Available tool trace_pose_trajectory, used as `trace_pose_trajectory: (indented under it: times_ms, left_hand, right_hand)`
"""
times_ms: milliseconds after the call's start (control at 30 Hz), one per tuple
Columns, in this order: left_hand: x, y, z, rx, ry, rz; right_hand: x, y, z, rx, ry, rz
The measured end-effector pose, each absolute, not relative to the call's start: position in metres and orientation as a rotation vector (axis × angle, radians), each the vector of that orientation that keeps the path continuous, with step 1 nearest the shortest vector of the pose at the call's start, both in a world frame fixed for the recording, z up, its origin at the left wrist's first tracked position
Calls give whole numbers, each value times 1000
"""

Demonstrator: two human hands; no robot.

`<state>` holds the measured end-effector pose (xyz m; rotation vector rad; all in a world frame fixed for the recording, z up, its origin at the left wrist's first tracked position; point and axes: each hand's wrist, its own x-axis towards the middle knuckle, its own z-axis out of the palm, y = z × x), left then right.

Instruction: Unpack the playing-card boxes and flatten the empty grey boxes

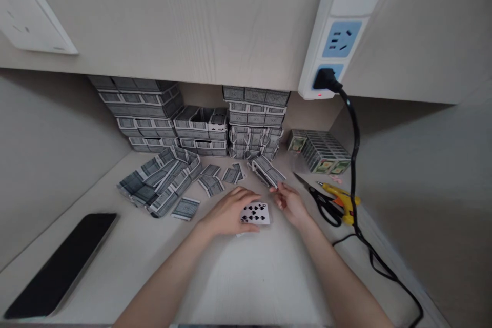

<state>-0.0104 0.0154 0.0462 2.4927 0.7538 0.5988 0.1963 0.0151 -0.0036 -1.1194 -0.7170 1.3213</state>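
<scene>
My left hand (231, 212) curves around a face-up playing card (255, 213), a nine of spades, with the thumb along its near edge and the fingers along its far edge. To its right, my right hand (289, 204) has its fingers curled and pinched together. Its fingertips are at the near end of a folded piece made of joined cards (268, 169); whether they grip it or a small thing is not clear. Loose face-down cards (211, 185) lie beyond the left hand, and a single card (186, 208) lies to its left. An open-topped box built from cards (161, 182) stands farther left.
Stacked card boxes (146, 113) and another tall stack (255, 120) stand at the back. Packed card decks (325, 151) sit back right. Black scissors (325, 204), a yellow glue gun (348, 204) and a black cable (355, 148) from a power strip (342, 36) are right. A phone (63, 264) lies left.
</scene>
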Motion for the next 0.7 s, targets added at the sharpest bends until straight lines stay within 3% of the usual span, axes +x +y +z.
trace_pose_trajectory:
  times_ms: [700]
  left_hand:
    - [-14,20,43,2582,904,510]
  right_hand:
    - [198,15,-3,-1448,-829,1047]
